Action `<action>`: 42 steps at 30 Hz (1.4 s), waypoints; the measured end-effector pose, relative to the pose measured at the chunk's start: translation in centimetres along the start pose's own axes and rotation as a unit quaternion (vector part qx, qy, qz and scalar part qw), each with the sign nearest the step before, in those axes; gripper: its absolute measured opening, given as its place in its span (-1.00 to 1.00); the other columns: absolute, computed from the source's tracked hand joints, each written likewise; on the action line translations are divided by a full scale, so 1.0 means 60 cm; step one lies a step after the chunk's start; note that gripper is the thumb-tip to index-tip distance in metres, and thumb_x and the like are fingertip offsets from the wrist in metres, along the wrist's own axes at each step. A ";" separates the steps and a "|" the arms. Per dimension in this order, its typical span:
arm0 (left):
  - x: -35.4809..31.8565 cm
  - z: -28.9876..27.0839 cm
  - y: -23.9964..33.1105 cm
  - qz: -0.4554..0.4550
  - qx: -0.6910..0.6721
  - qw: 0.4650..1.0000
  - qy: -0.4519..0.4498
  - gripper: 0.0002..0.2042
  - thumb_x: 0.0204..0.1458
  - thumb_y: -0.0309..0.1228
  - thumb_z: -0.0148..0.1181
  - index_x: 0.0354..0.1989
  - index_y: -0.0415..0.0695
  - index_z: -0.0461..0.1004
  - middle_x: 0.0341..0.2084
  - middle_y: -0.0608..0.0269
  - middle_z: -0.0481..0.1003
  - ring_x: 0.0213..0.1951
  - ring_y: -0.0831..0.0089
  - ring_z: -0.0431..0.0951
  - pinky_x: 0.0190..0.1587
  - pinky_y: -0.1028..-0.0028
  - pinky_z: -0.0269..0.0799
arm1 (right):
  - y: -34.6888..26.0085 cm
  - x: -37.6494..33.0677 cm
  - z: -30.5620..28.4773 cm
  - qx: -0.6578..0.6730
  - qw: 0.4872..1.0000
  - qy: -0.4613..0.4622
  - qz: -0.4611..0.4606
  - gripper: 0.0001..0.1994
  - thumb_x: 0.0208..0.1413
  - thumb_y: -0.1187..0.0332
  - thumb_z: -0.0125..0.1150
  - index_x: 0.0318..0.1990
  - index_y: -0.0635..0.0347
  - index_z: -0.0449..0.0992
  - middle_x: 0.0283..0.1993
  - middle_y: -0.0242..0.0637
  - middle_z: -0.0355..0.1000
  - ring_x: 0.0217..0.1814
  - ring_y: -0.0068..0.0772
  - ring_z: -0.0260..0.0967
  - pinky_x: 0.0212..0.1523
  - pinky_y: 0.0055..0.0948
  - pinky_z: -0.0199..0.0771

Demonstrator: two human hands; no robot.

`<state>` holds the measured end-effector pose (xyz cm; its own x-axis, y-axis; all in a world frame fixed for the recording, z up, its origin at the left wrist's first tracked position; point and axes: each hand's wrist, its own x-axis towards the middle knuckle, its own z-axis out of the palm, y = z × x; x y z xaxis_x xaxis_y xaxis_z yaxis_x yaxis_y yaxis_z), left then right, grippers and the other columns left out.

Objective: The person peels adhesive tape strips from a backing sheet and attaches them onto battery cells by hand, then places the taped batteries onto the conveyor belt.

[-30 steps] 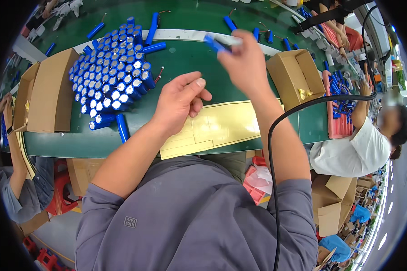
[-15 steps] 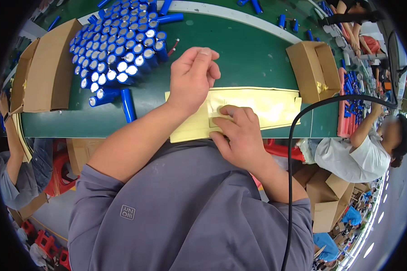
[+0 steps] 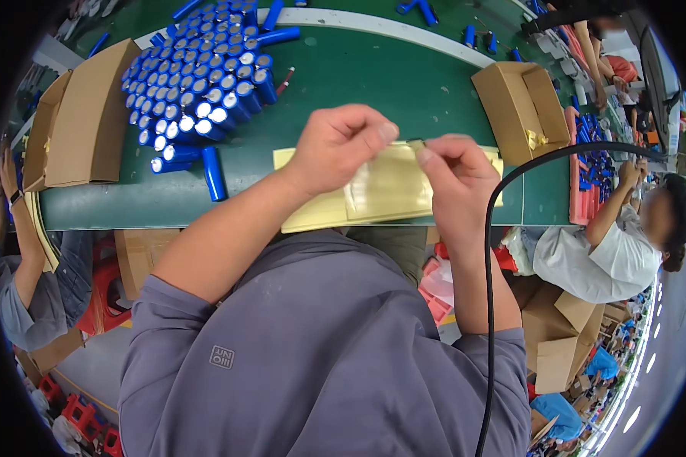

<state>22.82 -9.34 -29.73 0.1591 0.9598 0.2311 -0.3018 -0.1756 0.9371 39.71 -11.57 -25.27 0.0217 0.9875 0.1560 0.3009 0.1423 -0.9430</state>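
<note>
A pale yellow stack of glossy sheets [image 3: 312, 207] lies along the near edge of the green table, with a shinier patch in its middle. Above its far edge, my left hand [image 3: 341, 148] is closed, thumb pressed to fingertips; whatever it may hold is hidden. Close to its right, my right hand [image 3: 465, 174] pinches a small dark-edged piece [image 3: 416, 142] between thumb and forefinger, too small to name. The two sets of fingertips are a short gap apart. Left of my hands, many blue cylindrical battery cells [image 3: 206, 84] stand packed together, with a few lying down, including one cell [image 3: 213, 174] nearest me.
An open cardboard box [image 3: 91, 114] stands at the left, and a smaller open box [image 3: 518, 114] at the right holds yellow scraps. A black cable [image 3: 489, 305] curves across the right side. Beyond it are a red tray [image 3: 579, 190] of blue cells and a co-worker in white [image 3: 598, 263].
My right hand has lifted off the yellow sheets and moved up and right, now pinching a small piece. My left hand has come slightly lower and right, its fingers pointing towards the right hand.
</note>
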 end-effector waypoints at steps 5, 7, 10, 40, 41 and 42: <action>0.007 0.003 0.007 -0.091 -0.094 0.991 0.027 -0.80 0.12 -0.30 0.08 -0.36 -0.19 0.48 -0.61 0.37 0.42 -0.61 0.72 0.30 -0.60 0.68 0.16 | 0.018 0.038 0.047 -0.195 0.924 0.048 -0.326 -0.84 -0.24 0.60 0.29 -0.44 0.18 0.50 -0.37 -0.27 0.31 -0.32 -0.28 0.24 -0.33 -0.42 0.26; 0.010 0.002 0.005 -0.088 -0.094 0.991 0.044 -0.80 0.12 -0.30 0.07 -0.36 -0.19 0.47 -0.60 0.37 0.43 -0.61 0.71 0.30 -0.60 0.68 0.17 | 0.020 0.051 0.056 -0.184 0.919 0.049 -0.346 -0.83 -0.27 0.62 0.28 -0.46 0.18 0.49 -0.39 -0.29 0.30 -0.35 -0.28 0.21 -0.37 -0.41 0.21; 0.013 -0.001 0.014 -0.125 -0.139 0.980 0.068 -0.83 0.13 -0.34 0.04 -0.35 -0.19 0.46 -0.58 0.37 0.44 -0.60 0.72 0.31 -0.61 0.67 0.18 | 0.018 0.070 0.061 -0.191 0.912 0.046 -0.359 -0.83 -0.21 0.61 0.26 -0.40 0.18 0.49 -0.35 -0.29 0.33 -0.33 -0.35 0.26 -0.35 -0.46 0.28; 0.036 -0.015 0.013 -0.175 -0.184 0.952 0.173 -0.64 0.05 -0.44 0.10 0.01 -0.30 0.28 -0.46 0.24 0.43 -0.59 0.60 0.37 -0.59 0.60 0.28 | -0.042 0.198 0.053 0.037 0.976 -0.202 0.069 -0.57 -0.07 0.50 0.26 -0.05 0.25 0.22 -0.39 -0.27 0.41 -0.38 -0.57 0.33 -0.35 -0.57 0.38; 0.038 -0.015 0.019 -0.172 -0.232 0.939 0.187 -0.57 -0.02 -0.43 0.19 0.00 -0.37 0.26 -0.52 0.32 0.39 -0.60 0.64 0.34 -0.61 0.64 0.24 | -0.047 0.187 0.039 0.108 0.962 -0.209 0.135 -0.58 -0.07 0.50 0.26 -0.05 0.26 0.23 -0.40 -0.26 0.42 -0.40 -0.56 0.34 -0.38 -0.57 0.37; 0.036 -0.017 0.023 -0.171 -0.240 0.942 0.162 -0.55 -0.02 -0.44 0.19 0.03 -0.34 0.24 -0.53 0.34 0.38 -0.59 0.64 0.34 -0.61 0.63 0.24 | -0.047 0.178 0.029 0.121 0.960 -0.209 0.140 -0.64 0.01 0.46 0.19 -0.05 0.26 0.24 -0.41 -0.22 0.44 -0.45 -0.55 0.34 -0.43 -0.59 0.35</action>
<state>21.79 -7.29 -28.20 0.0531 0.9722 -0.2281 -0.6879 0.2012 0.6974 37.41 -1.32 -21.49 -0.3309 0.9225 -0.1985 0.1072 -0.1723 -0.9792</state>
